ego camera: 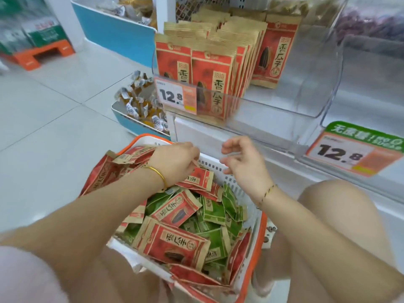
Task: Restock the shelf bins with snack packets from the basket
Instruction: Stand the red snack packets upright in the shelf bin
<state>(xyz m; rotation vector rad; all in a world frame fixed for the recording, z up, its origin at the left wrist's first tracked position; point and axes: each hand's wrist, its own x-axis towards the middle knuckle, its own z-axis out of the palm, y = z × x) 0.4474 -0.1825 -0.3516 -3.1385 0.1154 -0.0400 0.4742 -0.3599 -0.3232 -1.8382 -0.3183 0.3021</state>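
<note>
- Left hand pinches a red packet in the basket.
- Right hand hovers loosely open, empty, likely ready to assist.
- Clear bin has room beside stocked packets.

Clear shelf bin holds upright red packets.

Pale glossy floor tiles spread left under even, bright light. An orange pallet sits far left under green boxes. Two blue tubs stand beside the white shelf.
</note>
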